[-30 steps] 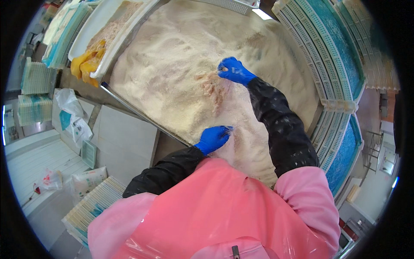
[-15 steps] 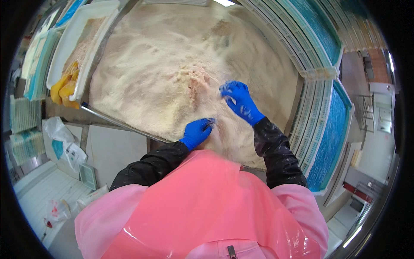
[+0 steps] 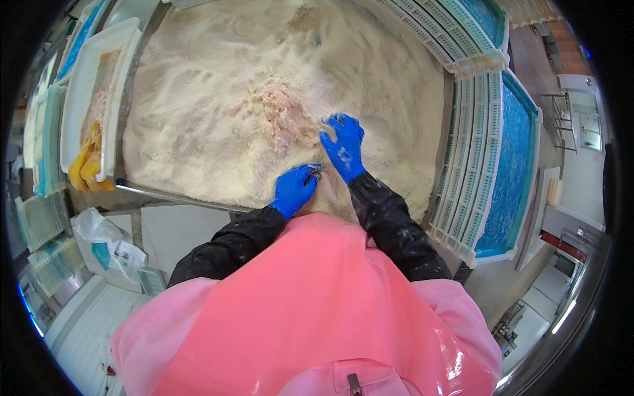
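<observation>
A broad bed of pale, cream-coloured crumbs (image 3: pixel 191 132) fills the tray in front of me. In its middle lies a heap of pinkish, shredded-looking raw pieces (image 3: pixel 281 115), partly dusted with crumbs. My right hand (image 3: pixel 345 148), in a blue glove with crumbs on it, is just right of the heap, its fingers bent and the thumb apart. Nearer my apron, my left hand (image 3: pixel 294 189), also blue-gloved, rests low over the crumbs with fingers curled together. Whatever its fingertips may hold is hidden.
A white tub (image 3: pixel 135 63) with pinkish food and yellow gloves (image 3: pixel 86 165) stands at the left. Stacked white crates (image 3: pixel 472 158) with blue contents line the right. The metal tray edge (image 3: pixel 172 196) runs before me, and a plastic bag (image 3: pixel 112 237) lies lower left.
The view has shifted a little. My right hand has come down and inward, closer to my left hand and the pink heap. My left hand stays low with curled fingers.
</observation>
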A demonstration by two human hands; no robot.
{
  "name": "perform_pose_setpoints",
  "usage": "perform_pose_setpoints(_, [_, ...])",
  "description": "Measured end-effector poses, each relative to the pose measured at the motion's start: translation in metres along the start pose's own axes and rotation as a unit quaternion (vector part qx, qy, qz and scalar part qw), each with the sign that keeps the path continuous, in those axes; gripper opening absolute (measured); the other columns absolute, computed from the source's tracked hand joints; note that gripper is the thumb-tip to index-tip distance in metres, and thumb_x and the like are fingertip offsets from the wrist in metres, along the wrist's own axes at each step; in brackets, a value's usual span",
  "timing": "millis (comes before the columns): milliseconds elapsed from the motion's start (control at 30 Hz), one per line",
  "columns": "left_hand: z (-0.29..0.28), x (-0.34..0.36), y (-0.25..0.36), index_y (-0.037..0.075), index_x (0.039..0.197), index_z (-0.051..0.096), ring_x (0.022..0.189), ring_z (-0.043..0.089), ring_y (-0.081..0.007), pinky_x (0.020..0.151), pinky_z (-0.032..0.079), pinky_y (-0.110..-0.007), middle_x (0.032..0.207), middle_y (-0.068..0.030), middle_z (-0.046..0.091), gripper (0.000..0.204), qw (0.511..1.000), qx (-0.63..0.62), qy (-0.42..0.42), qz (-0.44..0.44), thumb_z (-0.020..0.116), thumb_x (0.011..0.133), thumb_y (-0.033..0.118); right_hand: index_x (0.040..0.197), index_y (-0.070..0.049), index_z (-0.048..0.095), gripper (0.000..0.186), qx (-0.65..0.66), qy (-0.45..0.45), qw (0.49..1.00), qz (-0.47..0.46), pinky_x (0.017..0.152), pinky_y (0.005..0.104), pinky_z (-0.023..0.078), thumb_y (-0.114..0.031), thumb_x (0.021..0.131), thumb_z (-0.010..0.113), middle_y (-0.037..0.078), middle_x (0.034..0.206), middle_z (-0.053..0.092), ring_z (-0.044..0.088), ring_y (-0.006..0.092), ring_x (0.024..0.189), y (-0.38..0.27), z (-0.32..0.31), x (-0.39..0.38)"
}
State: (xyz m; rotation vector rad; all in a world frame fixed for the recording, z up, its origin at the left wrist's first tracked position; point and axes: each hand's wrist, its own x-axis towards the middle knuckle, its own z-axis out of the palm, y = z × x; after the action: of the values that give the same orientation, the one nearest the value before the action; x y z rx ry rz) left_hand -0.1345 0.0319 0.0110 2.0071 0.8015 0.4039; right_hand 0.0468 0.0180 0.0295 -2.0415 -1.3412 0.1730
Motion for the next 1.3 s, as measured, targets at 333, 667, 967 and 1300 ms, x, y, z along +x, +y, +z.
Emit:
perform_pose_setpoints(333, [-0.052,0.083,0.025,0.015,0.105,0.066,0.074,0.065,-0.0259,0.061,0.050,-0.036,0.086,-0.0109,0.067,0.023,0.996,0.083,0.042,0.007,0.054,0.088,0.027,0.090,-0.011,0.066,0.019,0.181,-0.124,0.963,0.154,0.085,0.0440,0.041,-0.026,0.079,0.064,0.013,0.092,0.063,0.053,0.0332,0.097,0.044,0.036,0.010])
perform_pose_setpoints(667, [-0.066,0.151,0.003,0.013,0.080,0.062,0.070,0.063,-0.0297,0.057,0.048,-0.041,0.074,-0.0098,0.063,0.011,0.904,0.340,-0.093,0.243,0.052,0.082,0.018,0.089,-0.002,0.064,0.011,0.407,-0.070,0.904,0.108,0.074,0.0343,0.046,-0.011,0.083,0.061,0.013,0.088,0.064,0.060,0.0255,0.081,0.040,0.021,0.007])
perform_pose_setpoints(967, [-0.102,0.152,0.012,0.015,0.126,0.054,0.077,0.063,-0.0294,0.067,0.050,-0.041,0.082,-0.0116,0.065,0.049,0.982,0.182,0.046,0.003,0.059,0.080,0.028,0.103,-0.001,0.060,0.015,0.553,-0.011,0.814,0.176,0.090,0.0300,0.042,-0.009,0.091,0.056,0.005,0.100,0.063,0.057,0.0139,0.094,-0.007,-0.087,0.016])
perform_pose_setpoints(1300, [-0.011,0.069,0.065,0.013,0.125,0.058,0.053,0.048,-0.0029,0.053,0.043,-0.020,0.058,0.0028,0.053,0.039,0.978,-0.201,-0.032,-0.054,0.057,0.087,0.006,0.092,-0.009,0.063,0.011,0.061,-0.165,0.976,-0.130,0.084,0.0394,0.043,-0.008,0.081,0.061,0.008,0.095,0.060,0.056,0.0276,0.096,0.032,-0.112,-0.061])
